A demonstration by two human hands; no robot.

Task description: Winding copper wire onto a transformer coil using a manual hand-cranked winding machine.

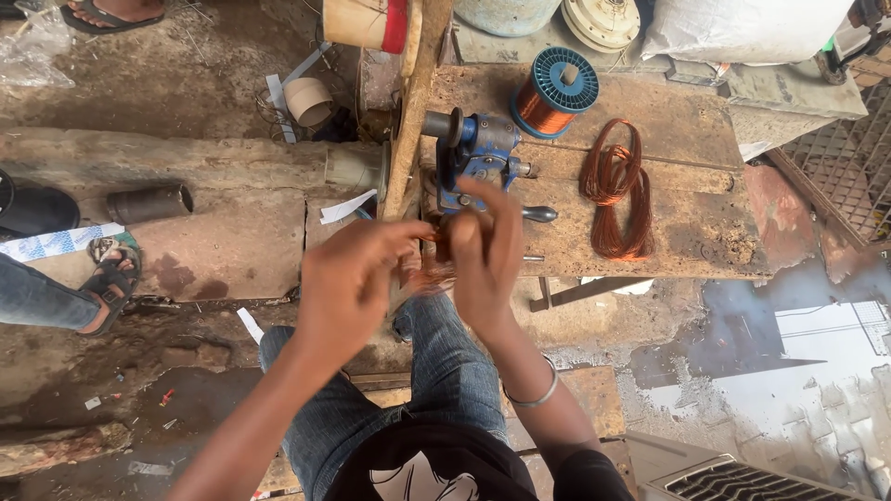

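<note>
My left hand (351,278) and my right hand (487,255) meet in front of a blue hand-cranked winding machine (478,158) bolted to a worn wooden bench (687,223). Both pinch a small bundle of copper wire (434,250) between their fingertips, and most of it is hidden by the fingers. A metal bangle (534,394) circles my right wrist. To the right on the bench lie looped coils of copper wire (614,190). A blue spool of copper wire (554,93) stands behind the winder.
A wooden plank (413,102) leans at the bench's left edge. Another person's sandalled foot and jeans leg (102,283) are at the left, another foot (111,14) at top left. A cardboard tube (308,100), a dark pipe (148,202) and puddled wet ground (789,343) lie around.
</note>
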